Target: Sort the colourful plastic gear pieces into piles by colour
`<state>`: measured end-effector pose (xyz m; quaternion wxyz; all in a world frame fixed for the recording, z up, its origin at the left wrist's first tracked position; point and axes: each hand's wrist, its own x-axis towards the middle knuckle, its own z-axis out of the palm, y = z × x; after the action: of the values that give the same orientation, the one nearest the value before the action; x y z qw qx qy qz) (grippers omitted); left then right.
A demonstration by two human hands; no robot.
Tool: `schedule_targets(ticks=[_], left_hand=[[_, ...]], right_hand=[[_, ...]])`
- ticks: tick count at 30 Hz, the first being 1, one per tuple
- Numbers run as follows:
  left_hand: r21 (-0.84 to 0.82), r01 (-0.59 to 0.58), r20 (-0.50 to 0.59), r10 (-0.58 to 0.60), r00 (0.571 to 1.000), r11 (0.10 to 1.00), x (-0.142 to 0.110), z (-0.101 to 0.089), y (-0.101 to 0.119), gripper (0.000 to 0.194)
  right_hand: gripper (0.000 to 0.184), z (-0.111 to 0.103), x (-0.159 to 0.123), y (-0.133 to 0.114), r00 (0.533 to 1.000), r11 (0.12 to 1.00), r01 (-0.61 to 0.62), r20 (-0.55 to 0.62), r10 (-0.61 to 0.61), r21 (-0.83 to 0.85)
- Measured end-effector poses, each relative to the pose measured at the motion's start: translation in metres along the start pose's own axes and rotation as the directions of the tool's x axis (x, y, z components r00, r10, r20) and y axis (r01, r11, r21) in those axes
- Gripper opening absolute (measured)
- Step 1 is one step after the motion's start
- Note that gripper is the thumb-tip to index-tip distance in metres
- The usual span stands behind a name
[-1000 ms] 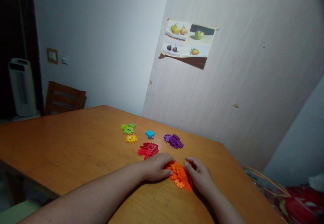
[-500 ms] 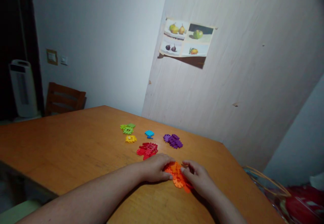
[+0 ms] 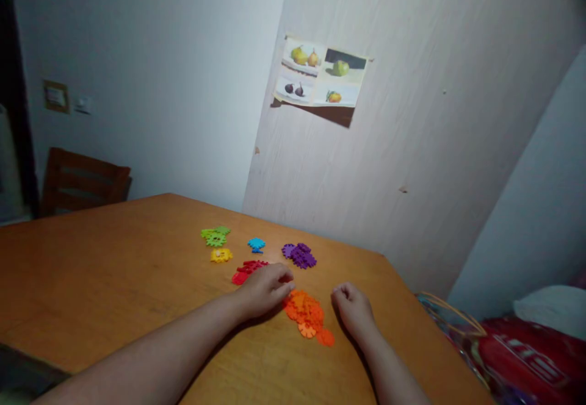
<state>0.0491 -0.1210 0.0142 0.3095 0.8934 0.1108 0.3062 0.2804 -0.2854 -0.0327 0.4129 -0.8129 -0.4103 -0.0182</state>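
Observation:
A heap of orange toothed plastic discs (image 3: 307, 310) lies on the table between my hands, with loose pieces at its near right edge. My left hand (image 3: 264, 290) rests at the heap's left side, fingers bent and thumb apart from them, no piece visible in it. It partly covers a pile of red pieces (image 3: 247, 269). Just right of the heap, my right hand (image 3: 356, 312) is closed with curled fingers, apart from the discs. Whether anything is inside it is hidden.
Farther back on the wooden table (image 3: 151, 258) lie green pieces (image 3: 216, 236), yellow pieces (image 3: 221, 255), blue pieces (image 3: 256, 244) and a purple pile (image 3: 301, 255). A chair (image 3: 85, 179) stands behind at left. Red bags (image 3: 533, 356) sit beyond the right edge.
Both hands have drawn away from the orange heap, left hand leftward over the red pile, right hand to the right. More of the orange heap shows. The view has turned rightward.

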Motion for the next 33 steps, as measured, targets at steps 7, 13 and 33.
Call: schedule_targets(ticks=[7,13,33], left_hand=[[-0.439,0.132,-0.314,-0.289,0.904,0.889,0.032,-0.004,0.016,0.034],[-0.682,0.132,-0.380,-0.503,0.776,0.719,0.058,-0.002,0.027,0.034],[-0.438,0.146,-0.356,-0.320,0.878,0.887,0.047,0.064,-0.005,0.031]], right_hand=[[0.023,-0.001,-0.004,-0.018,0.997,0.990,-0.060,-0.047,0.055,-0.131],[0.021,-0.001,-0.006,-0.027,0.992,0.976,-0.118,-0.070,0.107,-0.181],[0.021,0.021,0.052,0.004,0.990,0.993,-0.054,0.134,0.040,0.104]])
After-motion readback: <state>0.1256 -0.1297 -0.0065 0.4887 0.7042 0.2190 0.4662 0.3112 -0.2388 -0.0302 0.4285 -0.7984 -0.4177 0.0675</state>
